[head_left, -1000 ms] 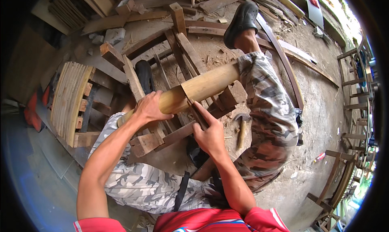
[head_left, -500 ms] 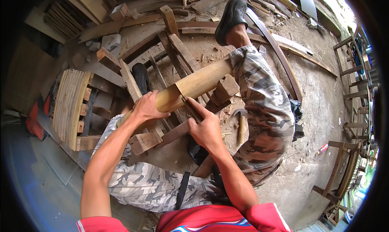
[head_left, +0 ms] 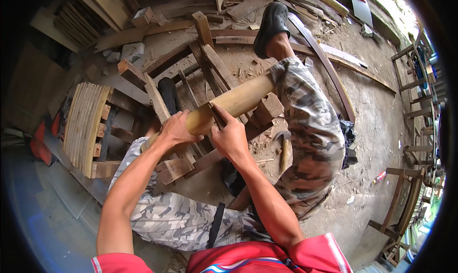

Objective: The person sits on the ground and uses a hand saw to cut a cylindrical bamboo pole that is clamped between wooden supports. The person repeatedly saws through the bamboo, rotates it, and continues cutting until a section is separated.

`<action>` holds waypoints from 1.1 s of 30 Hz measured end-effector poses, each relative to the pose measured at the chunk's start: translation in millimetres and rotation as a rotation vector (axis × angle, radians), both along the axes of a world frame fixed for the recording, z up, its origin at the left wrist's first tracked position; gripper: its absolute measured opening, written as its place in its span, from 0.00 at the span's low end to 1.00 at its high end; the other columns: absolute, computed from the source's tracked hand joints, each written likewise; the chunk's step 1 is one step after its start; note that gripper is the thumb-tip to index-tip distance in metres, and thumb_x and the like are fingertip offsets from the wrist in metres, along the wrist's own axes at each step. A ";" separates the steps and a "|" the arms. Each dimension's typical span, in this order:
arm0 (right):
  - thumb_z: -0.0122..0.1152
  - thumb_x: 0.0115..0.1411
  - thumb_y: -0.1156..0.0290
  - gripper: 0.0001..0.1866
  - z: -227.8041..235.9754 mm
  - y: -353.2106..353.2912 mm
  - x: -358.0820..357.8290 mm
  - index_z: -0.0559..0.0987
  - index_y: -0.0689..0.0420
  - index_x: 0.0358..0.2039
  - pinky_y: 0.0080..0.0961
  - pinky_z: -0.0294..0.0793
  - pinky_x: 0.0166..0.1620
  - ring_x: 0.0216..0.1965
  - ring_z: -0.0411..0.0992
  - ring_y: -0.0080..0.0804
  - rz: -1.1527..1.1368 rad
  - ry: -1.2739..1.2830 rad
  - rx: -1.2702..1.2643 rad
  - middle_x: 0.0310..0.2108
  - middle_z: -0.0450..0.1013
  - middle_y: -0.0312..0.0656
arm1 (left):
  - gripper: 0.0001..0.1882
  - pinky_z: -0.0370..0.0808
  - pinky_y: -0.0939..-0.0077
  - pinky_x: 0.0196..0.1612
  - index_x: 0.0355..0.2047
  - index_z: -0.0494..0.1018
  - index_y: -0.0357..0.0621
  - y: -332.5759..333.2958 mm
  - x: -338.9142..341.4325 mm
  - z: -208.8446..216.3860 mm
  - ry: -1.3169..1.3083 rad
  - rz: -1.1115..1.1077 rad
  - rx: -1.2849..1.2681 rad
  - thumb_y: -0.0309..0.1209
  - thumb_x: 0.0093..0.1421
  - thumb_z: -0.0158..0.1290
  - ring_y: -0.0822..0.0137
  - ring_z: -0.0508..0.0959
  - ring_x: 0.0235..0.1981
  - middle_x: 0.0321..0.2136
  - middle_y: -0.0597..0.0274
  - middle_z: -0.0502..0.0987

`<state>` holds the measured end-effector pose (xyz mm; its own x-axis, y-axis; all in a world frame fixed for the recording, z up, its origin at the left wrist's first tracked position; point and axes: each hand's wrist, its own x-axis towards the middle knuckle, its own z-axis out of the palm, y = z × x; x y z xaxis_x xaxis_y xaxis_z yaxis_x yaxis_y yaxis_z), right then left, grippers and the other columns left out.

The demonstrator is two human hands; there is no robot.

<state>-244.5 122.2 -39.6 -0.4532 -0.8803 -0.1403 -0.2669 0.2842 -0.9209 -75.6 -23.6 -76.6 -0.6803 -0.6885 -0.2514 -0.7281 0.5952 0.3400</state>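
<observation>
**While one hand pins the bamboo, the other drives forward**

So the right hand (head_left: 231, 138), curled around a dark-handled blade (head_left: 217, 116) (saw, I reckon), has pushed forward over the bamboo pole (head_left: 248, 95) since half a second ago: mid-stroke, I'd say. Left hand (head_left: 176, 129) is clamped round the pole, which slants across a wooden frame (head_left: 210, 160). Red tube (head_left: 379, 176) on the floor has a label, too small to read.

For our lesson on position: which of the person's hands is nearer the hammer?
Right. The right hand is left of the hammer; the left hand, on the pole, lies farther left.
</observation>
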 end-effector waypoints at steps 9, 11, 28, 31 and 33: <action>0.55 0.58 0.81 0.29 95.6 201.2 -0.9 0.73 0.63 0.63 0.32 0.73 0.59 0.57 0.77 0.45 0.055 -0.123 0.067 0.54 0.77 0.59 | 0.52 0.76 0.53 0.51 0.55 0.69 0.36 3.0 19.7 -10.9 0.010 0.025 0.024 0.60 0.37 0.71 0.41 0.79 0.47 0.43 0.39 0.78; 0.55 0.57 0.79 0.33 68.7 129.4 -6.6 0.71 0.55 0.66 0.35 0.76 0.57 0.55 0.75 0.55 0.101 0.071 0.033 0.55 0.75 0.58 | 0.52 0.76 0.54 0.52 0.56 0.69 0.36 6.2 7.2 -9.9 0.007 0.003 0.001 0.59 0.37 0.71 0.41 0.79 0.48 0.44 0.40 0.78; 0.56 0.57 0.76 0.30 3.4 23.9 -13.0 0.73 0.58 0.63 0.43 0.77 0.51 0.49 0.76 0.62 0.049 0.062 -0.185 0.48 0.76 0.63 | 0.50 0.76 0.54 0.53 0.55 0.69 0.36 -0.7 1.6 -4.1 0.030 -0.016 -0.015 0.57 0.38 0.71 0.41 0.79 0.47 0.44 0.39 0.78; 0.56 0.57 0.76 0.33 10.7 29.2 4.0 0.70 0.54 0.66 0.44 0.78 0.48 0.45 0.77 0.62 0.052 -0.017 0.026 0.43 0.78 0.64 | 0.49 0.77 0.54 0.53 0.53 0.71 0.37 -4.5 8.5 -0.4 0.000 0.013 0.045 0.58 0.37 0.72 0.42 0.79 0.47 0.43 0.39 0.78; 0.56 0.58 0.76 0.34 26.3 87.3 6.2 0.70 0.51 0.67 0.45 0.78 0.47 0.42 0.78 0.62 0.051 0.010 -0.096 0.43 0.79 0.62 | 0.51 0.78 0.54 0.50 0.53 0.71 0.35 -2.0 21.0 -17.3 0.054 -0.008 0.022 0.59 0.35 0.72 0.42 0.80 0.45 0.41 0.40 0.79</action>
